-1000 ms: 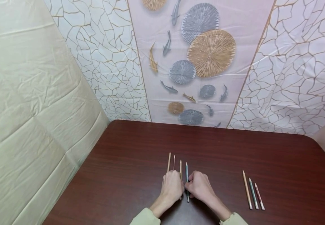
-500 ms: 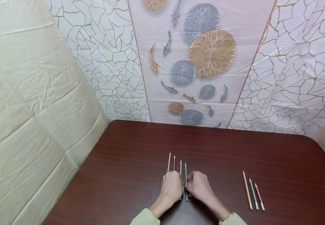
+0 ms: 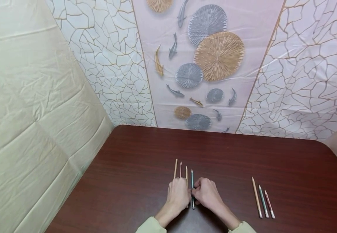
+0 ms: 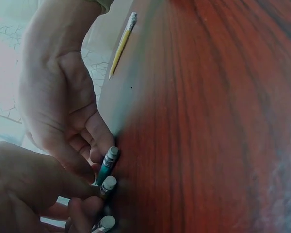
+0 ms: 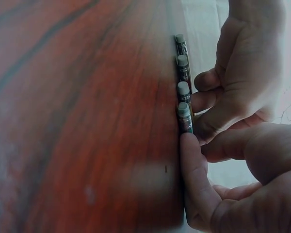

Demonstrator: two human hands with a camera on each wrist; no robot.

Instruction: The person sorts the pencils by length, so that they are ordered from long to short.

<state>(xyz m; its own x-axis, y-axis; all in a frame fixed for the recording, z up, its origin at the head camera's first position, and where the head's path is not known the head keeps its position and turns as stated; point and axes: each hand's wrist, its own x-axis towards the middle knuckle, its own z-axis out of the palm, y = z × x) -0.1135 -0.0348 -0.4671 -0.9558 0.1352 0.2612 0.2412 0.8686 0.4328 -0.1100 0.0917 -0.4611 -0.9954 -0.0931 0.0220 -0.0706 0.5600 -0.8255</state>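
Note:
My left hand [image 3: 178, 195] lies over a row of pencils and pinches the tan pencil [image 3: 187, 171] near its eraser end. Beside it, my right hand [image 3: 207, 193] holds the teal pencil [image 3: 192, 176] between thumb and finger. That pencil's grey eraser [image 5: 183, 108] shows close to the neighbouring eraser [image 5: 183, 88] in the right wrist view. Farther left in the row are a thin pink pencil [image 3: 180, 169] and a longer light-wood pencil [image 3: 175, 168], both partly hidden under the left hand. All point away from me.
To the right, a light-wood pencil [image 3: 256, 197], a green pencil [image 3: 263, 201] and a short red pencil [image 3: 269, 204] lie side by side on the dark wooden table [image 3: 145, 145]. Patterned cloth [image 3: 122, 64] hangs behind the table; pale cloth [image 3: 40, 113] covers the left side.
The teal pencil has shifted slightly left, with its tip straightening. The tan pencil's tip has moved a little left. Both hands stay nearly in place.

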